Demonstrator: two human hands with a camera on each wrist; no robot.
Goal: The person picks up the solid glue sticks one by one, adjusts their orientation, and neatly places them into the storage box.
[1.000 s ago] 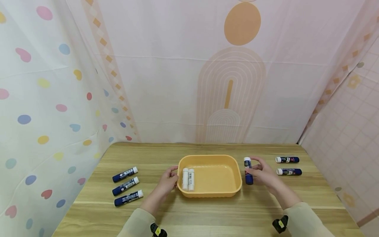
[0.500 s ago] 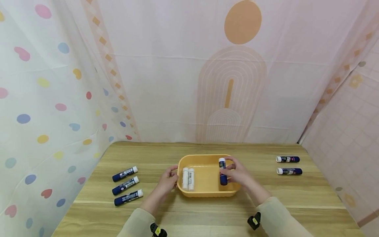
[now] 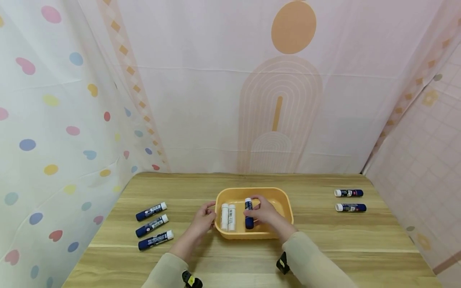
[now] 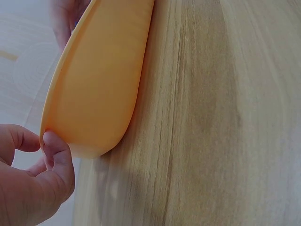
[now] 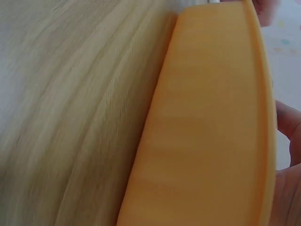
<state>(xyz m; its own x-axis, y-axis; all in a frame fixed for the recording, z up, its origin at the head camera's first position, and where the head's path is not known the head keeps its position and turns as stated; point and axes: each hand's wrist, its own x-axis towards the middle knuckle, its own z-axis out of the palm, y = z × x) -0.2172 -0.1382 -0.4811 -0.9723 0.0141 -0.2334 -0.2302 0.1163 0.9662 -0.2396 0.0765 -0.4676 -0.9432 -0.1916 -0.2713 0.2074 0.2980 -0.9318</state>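
Desk (image 3: 180, 186), L side: 3 navy glue sticks (image 3: 152, 225) w/ white caps, approx. parallel. L hand (image 3: 204, 219) pinches L rim of yellow-orange tray (image 3: 252, 236). 2 white glue sticks (image 3: 231, 218) lie in tray's L end, btwn L wall & the white-capped navy glue stick (image 3: 249, 222) gripped by R hand (image 3: 265, 213) at tray's mid; can't tell if it touches tray floor. Far R: 2 more navy sticks (image 3: 351, 207).

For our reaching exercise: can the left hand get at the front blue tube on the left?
Probably yes: only tabletop lies between the left hand and the front blue tube, though the hand must first release the tray.
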